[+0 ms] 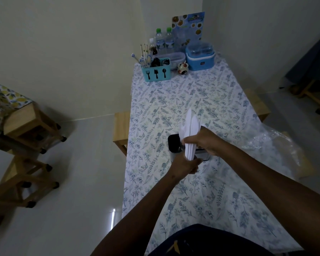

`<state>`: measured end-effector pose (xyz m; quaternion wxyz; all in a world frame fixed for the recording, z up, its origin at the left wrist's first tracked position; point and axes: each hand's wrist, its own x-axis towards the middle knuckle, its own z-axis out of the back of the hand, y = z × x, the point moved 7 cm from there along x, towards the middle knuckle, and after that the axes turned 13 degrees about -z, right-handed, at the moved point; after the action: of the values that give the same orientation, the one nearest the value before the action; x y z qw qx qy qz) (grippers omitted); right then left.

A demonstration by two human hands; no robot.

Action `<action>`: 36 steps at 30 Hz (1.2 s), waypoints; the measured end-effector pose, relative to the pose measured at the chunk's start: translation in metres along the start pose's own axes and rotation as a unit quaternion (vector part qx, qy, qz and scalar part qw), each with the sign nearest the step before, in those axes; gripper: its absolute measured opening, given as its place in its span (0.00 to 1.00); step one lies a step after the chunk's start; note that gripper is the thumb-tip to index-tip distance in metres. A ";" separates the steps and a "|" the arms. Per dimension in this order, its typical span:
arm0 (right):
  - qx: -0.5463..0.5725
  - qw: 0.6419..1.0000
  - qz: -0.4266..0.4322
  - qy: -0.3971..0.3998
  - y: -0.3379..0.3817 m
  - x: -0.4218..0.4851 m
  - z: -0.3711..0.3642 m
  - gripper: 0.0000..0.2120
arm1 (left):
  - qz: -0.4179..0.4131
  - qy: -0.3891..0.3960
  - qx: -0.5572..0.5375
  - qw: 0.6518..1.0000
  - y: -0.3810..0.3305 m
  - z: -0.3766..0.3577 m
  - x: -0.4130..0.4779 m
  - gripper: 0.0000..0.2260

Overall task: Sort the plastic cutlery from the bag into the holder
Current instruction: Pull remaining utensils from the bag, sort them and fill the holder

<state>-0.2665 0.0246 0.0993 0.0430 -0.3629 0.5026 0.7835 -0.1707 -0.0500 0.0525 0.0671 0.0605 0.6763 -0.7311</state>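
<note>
Step, as I read it: loading a bunch of white plastic knives [189, 126] into the cutlery holder [174, 143]; R hand [203, 143] clamps the bunch mid-length, blades up; L hand [185, 166] pinches handle ends just below that grip; holder sits right under/behind grip; clear bag [277, 145] lies to grip's right; next: align ends w/ one compartment, lower straight.

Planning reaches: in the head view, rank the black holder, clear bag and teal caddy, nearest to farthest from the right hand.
1. black holder, just left of the right hand gripping the white knives.
2. clear bag, on the table to the right.
3. teal caddy, far end, left side.
</note>
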 end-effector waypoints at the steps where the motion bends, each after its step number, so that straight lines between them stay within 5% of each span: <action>1: -0.001 1.000 0.007 -0.009 0.002 0.003 0.003 0.25 | -0.004 0.001 0.000 1.000 0.000 0.002 0.000 0.08; 12: -0.042 0.990 0.100 -0.089 0.020 0.013 0.022 0.18 | 0.022 -0.066 0.024 0.997 0.031 0.034 -0.014 0.16; 16: -0.067 0.983 0.147 -0.091 0.019 0.009 0.011 0.33 | 0.007 -0.084 0.044 0.996 0.030 0.039 -0.012 0.14; 20: -0.039 0.974 0.182 -0.126 0.031 -0.005 0.017 0.12 | -0.003 -0.093 0.052 0.994 0.029 0.044 -0.007 0.14; 25: -0.067 0.964 0.217 -0.141 0.038 -0.006 0.019 0.28 | -0.007 -0.085 0.069 0.994 0.028 0.043 -0.001 0.13; 29: -0.106 0.967 0.192 -0.131 0.016 0.011 0.014 0.11 | -0.020 -0.078 0.089 0.993 0.026 0.041 0.005 0.14; 32: -0.148 0.960 0.203 -0.126 0.021 0.009 0.009 0.30 | -0.021 -0.073 0.098 0.992 0.023 0.040 0.008 0.16; 36: -0.223 0.939 0.222 -0.141 0.031 0.004 0.004 0.26 | -0.041 -0.079 0.122 0.989 0.020 0.042 0.012 0.15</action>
<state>-0.2848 0.0112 0.1211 -0.1433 -0.1280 0.3709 0.9086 -0.1786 -0.0937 0.0337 0.0825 -0.0179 0.5768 -0.8125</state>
